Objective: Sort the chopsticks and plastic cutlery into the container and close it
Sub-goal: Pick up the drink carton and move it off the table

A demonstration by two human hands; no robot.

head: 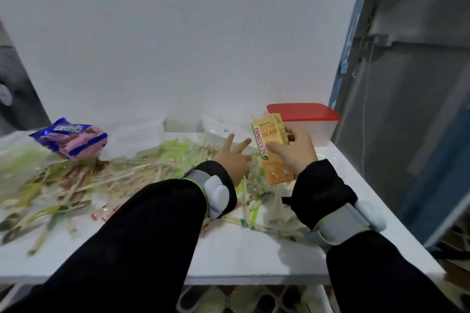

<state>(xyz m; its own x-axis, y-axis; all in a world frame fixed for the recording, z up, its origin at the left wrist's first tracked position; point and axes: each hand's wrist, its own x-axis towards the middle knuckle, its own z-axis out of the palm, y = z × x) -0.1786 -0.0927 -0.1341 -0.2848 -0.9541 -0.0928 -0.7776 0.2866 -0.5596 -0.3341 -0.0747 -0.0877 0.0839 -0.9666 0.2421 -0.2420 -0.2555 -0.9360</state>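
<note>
**Many chopsticks loose, container shut at the back**

Many wrapped chopsticks [122,178] lie strewn across the white table [241,251] in the head view, mixed with green-printed sleeves and what look like clear cutlery wrappers; blur hides which pieces are plastic cutlery. The right hand [292,150] grips a yellow soya bean drink carton [273,150], thumb across its front and fingers curled round the far side, holding it upright above the pile. The left hand [232,157] hovers over the chopsticks, two fingers spread straight, gripping nothing.

At the back right corner stands the clear plastic container [321,132], its red lid [302,112] on; its contents cannot be made out through the wall. A blue and pink snack packet [70,138] sits at the back left, beside clear plastic bags [142,134].

The chopsticks should be light, stiff and thin, and slippery in their wrappers; gathering several side by side and pinching the bundle near its middle seems safest. Plastic cutlery would likely be light and somewhat brittle, best taken by the handles. The carton probably needs setting aside and the lid lifting before anything goes in.
</note>
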